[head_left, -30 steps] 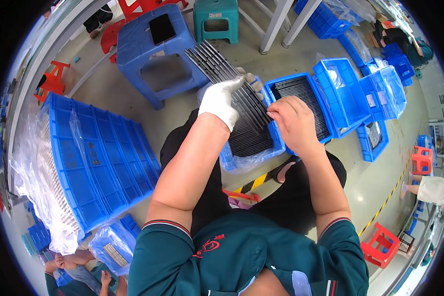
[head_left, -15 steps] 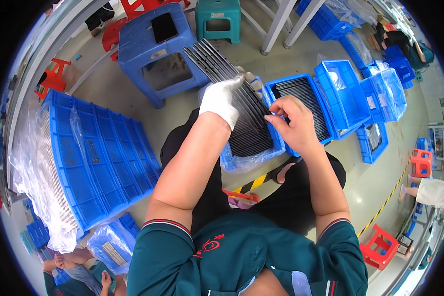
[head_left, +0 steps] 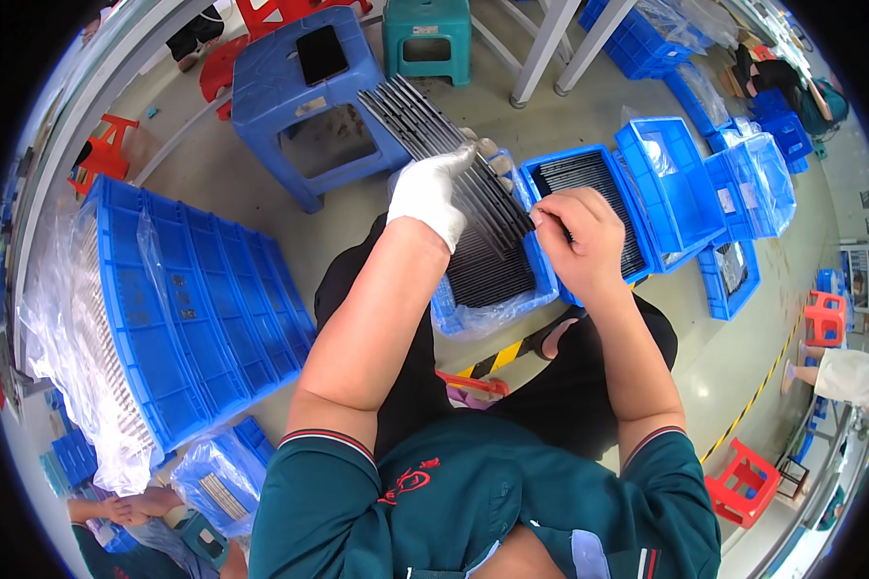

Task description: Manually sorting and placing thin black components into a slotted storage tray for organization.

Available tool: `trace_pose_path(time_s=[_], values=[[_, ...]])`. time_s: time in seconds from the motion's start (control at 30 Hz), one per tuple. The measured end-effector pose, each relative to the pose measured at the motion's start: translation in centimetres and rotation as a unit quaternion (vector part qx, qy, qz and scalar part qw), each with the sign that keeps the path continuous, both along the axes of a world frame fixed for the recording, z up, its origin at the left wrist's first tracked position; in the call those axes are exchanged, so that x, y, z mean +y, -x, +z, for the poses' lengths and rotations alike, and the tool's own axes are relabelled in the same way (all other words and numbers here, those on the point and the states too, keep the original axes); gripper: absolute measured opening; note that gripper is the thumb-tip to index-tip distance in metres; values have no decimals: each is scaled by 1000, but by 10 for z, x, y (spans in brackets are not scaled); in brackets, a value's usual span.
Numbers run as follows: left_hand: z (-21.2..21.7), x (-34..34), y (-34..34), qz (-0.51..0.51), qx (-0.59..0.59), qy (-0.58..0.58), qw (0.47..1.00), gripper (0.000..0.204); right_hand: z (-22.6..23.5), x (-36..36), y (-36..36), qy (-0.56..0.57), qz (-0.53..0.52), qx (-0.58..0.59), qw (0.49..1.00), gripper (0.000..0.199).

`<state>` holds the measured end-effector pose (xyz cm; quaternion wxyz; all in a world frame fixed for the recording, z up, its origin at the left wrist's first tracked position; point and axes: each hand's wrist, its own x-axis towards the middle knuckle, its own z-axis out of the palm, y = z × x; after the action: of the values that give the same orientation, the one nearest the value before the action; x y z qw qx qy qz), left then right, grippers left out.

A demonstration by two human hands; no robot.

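Note:
My left hand (head_left: 431, 199), in a white glove, is closed around a bundle of thin dark rods (head_left: 417, 118). The bundle slants from upper left to lower right, its rods fanned slightly at the far end. At its lower right end is my bare right hand (head_left: 586, 239), thumb and forefinger pinched together by the rod tips. Whether a rod is between those fingers I cannot make out. Below the bundle, a blue bin (head_left: 545, 282) lined with clear plastic contains similar dark rods (head_left: 488, 280). Another blue bin (head_left: 651, 262) with rows of dark rods stands just to the right.
A blue stool (head_left: 261, 96) with a black phone (head_left: 321, 54) on it stands ahead left, beside a green stool (head_left: 427, 48). Stacked blue crates (head_left: 203, 309) rise at my left. More blue bins (head_left: 676, 183) are at right. Another person's arms (head_left: 130, 504) show at lower left.
My right hand has shifted slightly at the rod ends, its fingers curling in more. The left hand and bundle stay nearly still. At lower left the other person's hands have moved.

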<state>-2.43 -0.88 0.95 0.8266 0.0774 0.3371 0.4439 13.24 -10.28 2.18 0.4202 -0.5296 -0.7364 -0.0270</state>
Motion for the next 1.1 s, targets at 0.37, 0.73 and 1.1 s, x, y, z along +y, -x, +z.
trace_pose_path(time_s=[0.37,0.73,1.1], values=[[5,-4,-1,5,1,-4,1000,14,3,-2,1,41,-8,129,991,12],[-1,-2,-1,-7,-6,-2,1000,13,5,1,1,22,14,90,996,12],[3,-3,-5,-1,9,1,1000,15,9,1,-1,14,1,97,995,13]])
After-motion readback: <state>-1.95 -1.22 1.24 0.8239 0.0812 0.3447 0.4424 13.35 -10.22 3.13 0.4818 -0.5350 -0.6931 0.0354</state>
